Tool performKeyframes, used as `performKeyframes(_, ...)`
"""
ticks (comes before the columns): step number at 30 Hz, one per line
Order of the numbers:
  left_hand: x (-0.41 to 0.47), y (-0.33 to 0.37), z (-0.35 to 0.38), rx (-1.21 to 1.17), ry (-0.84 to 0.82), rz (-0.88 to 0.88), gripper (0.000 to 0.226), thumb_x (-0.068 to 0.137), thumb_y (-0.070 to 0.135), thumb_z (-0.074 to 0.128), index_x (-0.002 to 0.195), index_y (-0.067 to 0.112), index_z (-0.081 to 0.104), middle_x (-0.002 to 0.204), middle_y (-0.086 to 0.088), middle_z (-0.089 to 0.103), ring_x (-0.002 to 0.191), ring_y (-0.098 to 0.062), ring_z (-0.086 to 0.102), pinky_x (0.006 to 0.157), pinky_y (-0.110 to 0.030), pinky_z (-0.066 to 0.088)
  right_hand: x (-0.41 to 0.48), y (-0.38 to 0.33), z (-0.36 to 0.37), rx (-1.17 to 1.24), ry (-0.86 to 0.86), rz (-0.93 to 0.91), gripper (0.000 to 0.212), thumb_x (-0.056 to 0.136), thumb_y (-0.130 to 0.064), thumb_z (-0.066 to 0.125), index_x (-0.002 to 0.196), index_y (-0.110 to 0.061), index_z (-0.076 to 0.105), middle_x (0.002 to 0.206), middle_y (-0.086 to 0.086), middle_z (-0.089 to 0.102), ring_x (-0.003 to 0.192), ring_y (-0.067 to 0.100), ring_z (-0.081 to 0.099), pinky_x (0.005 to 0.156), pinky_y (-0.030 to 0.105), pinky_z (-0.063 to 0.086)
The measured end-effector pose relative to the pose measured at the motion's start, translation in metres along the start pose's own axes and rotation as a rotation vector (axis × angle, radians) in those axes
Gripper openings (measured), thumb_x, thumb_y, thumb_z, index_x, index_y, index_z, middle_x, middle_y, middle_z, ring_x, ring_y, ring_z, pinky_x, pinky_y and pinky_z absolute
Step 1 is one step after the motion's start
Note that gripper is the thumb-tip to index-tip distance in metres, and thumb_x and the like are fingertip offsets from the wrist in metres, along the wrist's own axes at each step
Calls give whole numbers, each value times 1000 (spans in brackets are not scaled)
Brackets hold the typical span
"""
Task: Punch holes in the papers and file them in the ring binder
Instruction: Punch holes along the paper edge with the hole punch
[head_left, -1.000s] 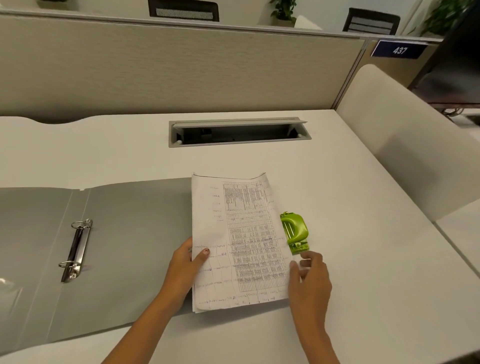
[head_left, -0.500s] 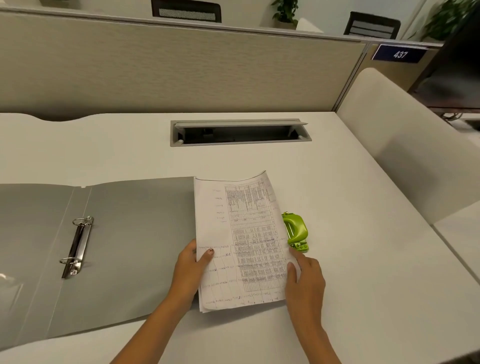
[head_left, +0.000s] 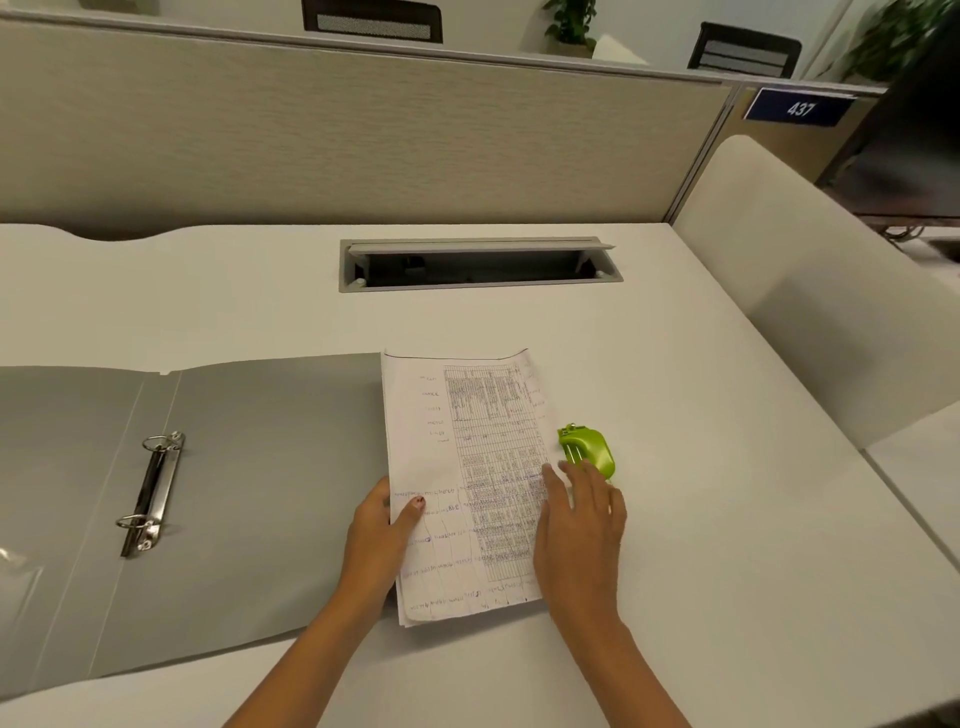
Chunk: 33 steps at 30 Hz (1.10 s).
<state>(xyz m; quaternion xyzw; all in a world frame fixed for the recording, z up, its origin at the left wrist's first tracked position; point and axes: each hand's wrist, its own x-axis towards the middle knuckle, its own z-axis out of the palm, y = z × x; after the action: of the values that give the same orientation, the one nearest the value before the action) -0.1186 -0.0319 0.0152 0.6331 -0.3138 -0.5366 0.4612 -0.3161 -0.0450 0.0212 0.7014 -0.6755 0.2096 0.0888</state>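
Note:
A stack of printed papers lies on the white desk, its left edge overlapping the open grey ring binder. The binder's metal rings stand closed near its spine. My left hand pinches the stack's left edge, thumb on top. My right hand rests flat at the stack's right edge, fingers spread, fingertips touching the small green hole punch that lies beside the papers.
A recessed grey cable tray with its lid raised sits at the back of the desk. A beige partition wall stands behind. A pale chair back is at the right. A clear sleeve lies on the binder's far left.
The papers have shifted slightly left and squared up. My right hand moved up along the stack's right edge to the hole punch, which has nudged a little.

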Motion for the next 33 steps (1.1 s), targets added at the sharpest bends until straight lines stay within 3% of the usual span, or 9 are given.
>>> performKeyframes(5,1,-1,1,24,-7,5,23,94,18,58,115,28,61,107,4,73,96,-20,70,86,-50,56,17,-5,9,-167,-129,-32,38,87,-19,52,123,-10,62,129,8,61,136,34,40,113,59,13)
performKeyframes(8,2,0,1,35,-15,13,23,94,17,59,113,29,61,107,4,73,97,-19,70,86,-49,56,19,-8,11,-224,-182,3,46,91,-30,37,121,-8,63,127,12,62,136,39,38,112,63,9)
performKeyframes(13,5,2,0,69,-32,22,27,94,17,59,119,26,60,109,4,72,98,-18,69,88,-49,55,9,-9,15,-262,-186,60,50,91,-34,38,125,-6,61,135,13,57,138,39,33,113,62,3)
performKeyframes(21,6,0,-2,83,-43,19,26,94,17,58,119,24,60,109,2,72,98,-20,69,87,-49,55,-28,-3,7,-157,-86,78,45,92,-28,36,126,-11,60,139,9,53,135,33,37,110,57,20)
performKeyframes(27,6,0,-1,93,-37,17,24,94,16,58,117,26,60,108,2,72,97,-20,69,86,-49,56,-53,4,4,-20,-75,170,43,93,-28,35,124,-11,60,134,9,55,113,31,53,96,44,35)
performKeyframes(33,3,0,-2,86,-31,21,23,94,16,58,116,24,60,108,1,72,96,-21,70,84,-48,57,-51,4,2,48,-93,229,43,93,-27,36,128,-12,56,132,8,54,111,26,50,92,38,35)
